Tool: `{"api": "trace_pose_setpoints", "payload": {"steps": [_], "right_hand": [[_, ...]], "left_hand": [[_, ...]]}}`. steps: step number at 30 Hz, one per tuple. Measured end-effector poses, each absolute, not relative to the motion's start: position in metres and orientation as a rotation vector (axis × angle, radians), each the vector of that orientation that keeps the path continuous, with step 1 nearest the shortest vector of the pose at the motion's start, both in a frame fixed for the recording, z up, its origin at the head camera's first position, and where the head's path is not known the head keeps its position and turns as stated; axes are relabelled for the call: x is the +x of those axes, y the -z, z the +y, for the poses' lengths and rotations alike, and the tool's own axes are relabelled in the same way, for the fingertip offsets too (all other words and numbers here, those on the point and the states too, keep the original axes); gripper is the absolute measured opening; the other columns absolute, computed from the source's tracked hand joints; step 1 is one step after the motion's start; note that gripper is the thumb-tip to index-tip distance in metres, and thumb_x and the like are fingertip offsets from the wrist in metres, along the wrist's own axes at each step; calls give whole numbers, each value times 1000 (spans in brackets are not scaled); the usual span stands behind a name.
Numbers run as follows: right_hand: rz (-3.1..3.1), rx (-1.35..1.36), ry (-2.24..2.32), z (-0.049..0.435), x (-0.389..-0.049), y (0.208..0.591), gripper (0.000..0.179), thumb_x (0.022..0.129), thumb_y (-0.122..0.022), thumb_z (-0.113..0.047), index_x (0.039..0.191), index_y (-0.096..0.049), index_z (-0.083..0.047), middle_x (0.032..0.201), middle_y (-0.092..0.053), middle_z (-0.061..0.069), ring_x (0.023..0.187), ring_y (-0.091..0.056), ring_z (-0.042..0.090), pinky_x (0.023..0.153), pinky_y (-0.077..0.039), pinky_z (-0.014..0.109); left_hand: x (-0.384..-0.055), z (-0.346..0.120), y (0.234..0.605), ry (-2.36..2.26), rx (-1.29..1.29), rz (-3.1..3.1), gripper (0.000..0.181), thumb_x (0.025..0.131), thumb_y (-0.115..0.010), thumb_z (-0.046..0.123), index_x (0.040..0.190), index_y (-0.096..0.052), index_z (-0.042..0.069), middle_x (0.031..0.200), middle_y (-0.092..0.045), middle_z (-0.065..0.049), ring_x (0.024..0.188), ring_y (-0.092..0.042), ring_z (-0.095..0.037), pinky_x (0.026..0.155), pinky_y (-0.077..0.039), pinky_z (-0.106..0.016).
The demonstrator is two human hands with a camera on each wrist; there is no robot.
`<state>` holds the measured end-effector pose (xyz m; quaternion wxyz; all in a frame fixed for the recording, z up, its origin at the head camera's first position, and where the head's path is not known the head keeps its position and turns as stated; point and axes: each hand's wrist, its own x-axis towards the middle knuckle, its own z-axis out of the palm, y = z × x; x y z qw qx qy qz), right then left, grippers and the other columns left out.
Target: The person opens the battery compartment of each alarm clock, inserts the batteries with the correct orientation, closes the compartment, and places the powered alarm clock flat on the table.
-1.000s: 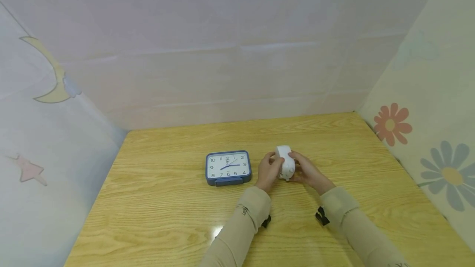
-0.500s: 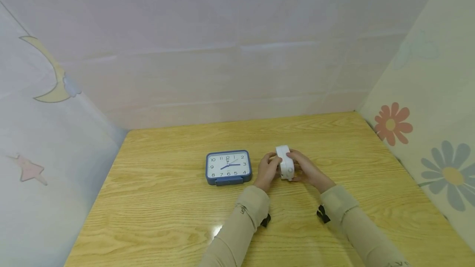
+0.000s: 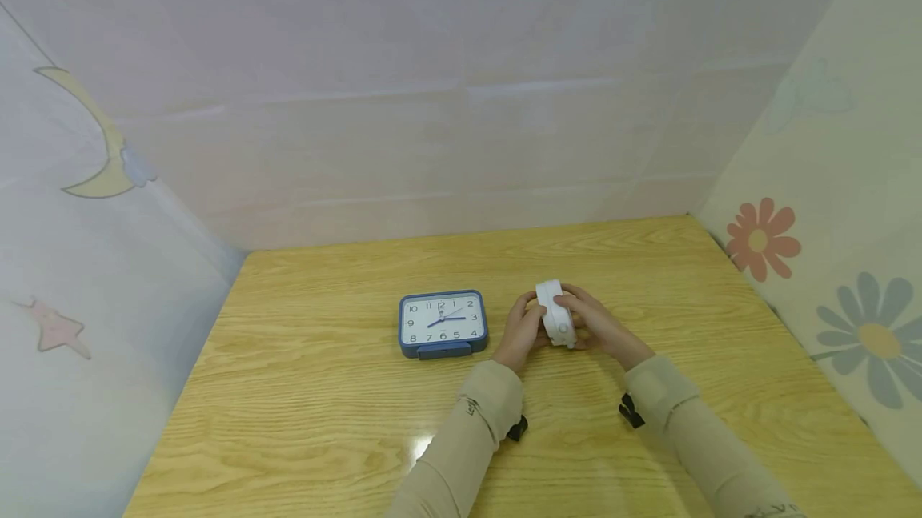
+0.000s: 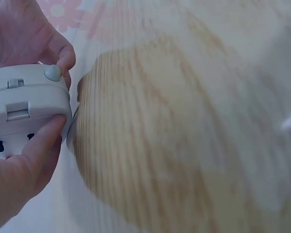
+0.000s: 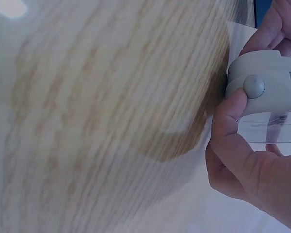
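Observation:
Both my hands hold a white rounded device (image 3: pixel 555 315) up on its edge at the right of the blue alarm clock (image 3: pixel 442 324). The device has a round grey button (image 5: pixel 254 86), keyhole slots (image 4: pixel 0 146) on one face and a clear cover (image 5: pixel 262 127) on the other. My left hand (image 3: pixel 520 334) grips its left side, thumb on the slotted face. From the right, my right hand (image 3: pixel 599 324) grips it, with a digit right by the grey button. Most of the far fingers are hidden behind the device. The blue clock lies face up with its numbers showing.
A wood-grain table (image 3: pixel 310 422) extends around the hands, with pale fabric walls behind and at both sides. Black straps (image 3: pixel 631 411) hang by the sleeves. Flowers (image 3: pixel 763 241) and a moon (image 3: pixel 101 138) decorate the side walls.
The white device has turned slightly, its lower end shifting right while the top stays nearly in place. My left thumb has slid a little along it. The blue clock has not moved.

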<state>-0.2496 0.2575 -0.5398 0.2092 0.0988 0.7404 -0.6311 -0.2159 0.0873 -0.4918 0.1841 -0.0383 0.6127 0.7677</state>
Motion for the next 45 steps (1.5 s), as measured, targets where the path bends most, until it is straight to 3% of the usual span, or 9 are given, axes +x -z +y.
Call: {"api": "trace_pose_setpoints", "payload": {"steps": [9,16,20,24,27,33,40,45], "right_hand": [[2035,259,1701,250,-238,503,83,79,-57,-59,145,-18,-26,143,-19,15,120,-33,44,66,-49,43],[2024,134,1674,246,-228,481,92,81,-44,-68,147,-8,-16,146,-10,23,118,-34,47,73,-49,47],[2028,165,1692,245,-227,479,99,76,-47,-72,147,-7,-15,147,-11,22,118,-34,48,70,-50,44],[2054,177,1677,244,-222,471,84,88,-42,-59,147,-5,-12,147,-8,23,120,-33,46,71,-50,41],[2072,171,1658,243,-218,464,68,96,-34,-43,147,-3,-9,147,-6,25,114,-40,42,73,-49,38],[2058,208,1703,246,-217,466,64,97,-35,-30,146,-3,-6,146,-5,28,104,-43,32,69,-49,32],[2062,237,1728,246,-217,466,56,97,-32,-18,143,-9,5,144,-14,28,103,-44,29,73,-48,34],[2084,223,1719,247,-217,470,53,96,-30,-11,143,-11,4,143,-17,27,106,-42,28,72,-48,33]], "left_hand": [[-215,85,491,-2206,-101,1656,47,87,-44,15,133,-40,6,100,-63,-13,85,-63,-24,73,-52,-42],[-214,83,489,-2205,-66,1692,48,90,-40,13,137,-38,3,112,-59,-14,90,-61,-25,74,-52,-41],[-211,82,484,-2218,-11,1702,47,91,-38,9,137,-37,2,114,-56,-15,90,-60,-24,73,-51,-42],[-210,82,484,-2244,9,1709,48,90,-36,3,138,-37,3,109,-56,-13,88,-59,-23,72,-52,-41],[-211,84,490,-2242,-18,1790,48,91,-36,2,138,-36,3,107,-56,-12,84,-59,-20,69,-52,-38],[-211,82,496,-2153,-85,2010,45,94,-39,3,139,-33,0,109,-55,-14,82,-56,-18,67,-52,-37],[-210,81,499,-2175,-67,2009,43,96,-36,2,139,-37,5,133,-44,-15,99,-54,-18,71,-51,-28],[-210,80,500,-2163,-73,2004,43,96,-37,2,139,-38,7,127,-48,-14,94,-54,-17,69,-52,-28]]}}
